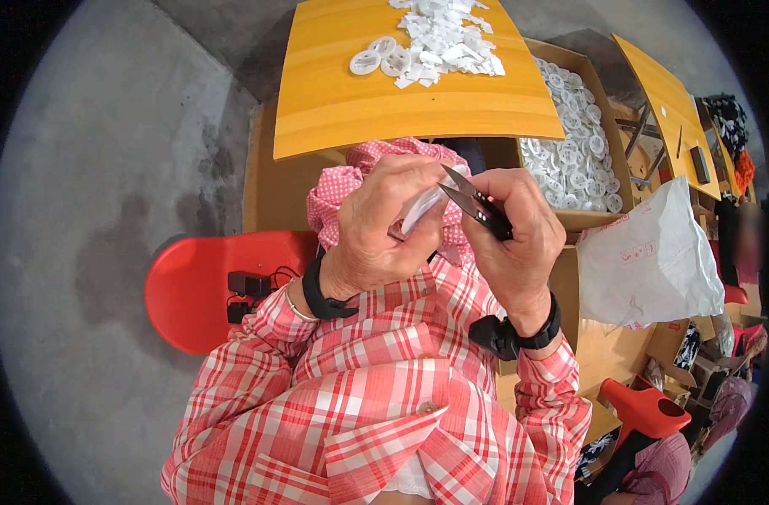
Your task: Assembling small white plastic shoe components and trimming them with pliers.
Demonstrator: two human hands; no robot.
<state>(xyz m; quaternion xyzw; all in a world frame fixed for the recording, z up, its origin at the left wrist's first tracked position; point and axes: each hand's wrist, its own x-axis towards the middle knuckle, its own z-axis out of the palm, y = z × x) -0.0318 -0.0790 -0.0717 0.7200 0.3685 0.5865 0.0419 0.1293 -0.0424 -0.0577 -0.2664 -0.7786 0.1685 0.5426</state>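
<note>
My left hand is closed around a thin white plastic piece, whose lower part is hidden by the fingers. In my right hand are thread snips with dark handles and pointed metal blades. The blades stand apart, their tips close to the white piece. Both hands are above my lap, where a pink polka-dot cloth lies. Just beyond them is a yellow wooden table carrying a heap of white plastic scraps and several round white discs.
Right of the table, a cardboard box holds many white discs. A white plastic bag lies nearer me. To my left, a red stool bears black adapters. A second yellow table and another person are at right.
</note>
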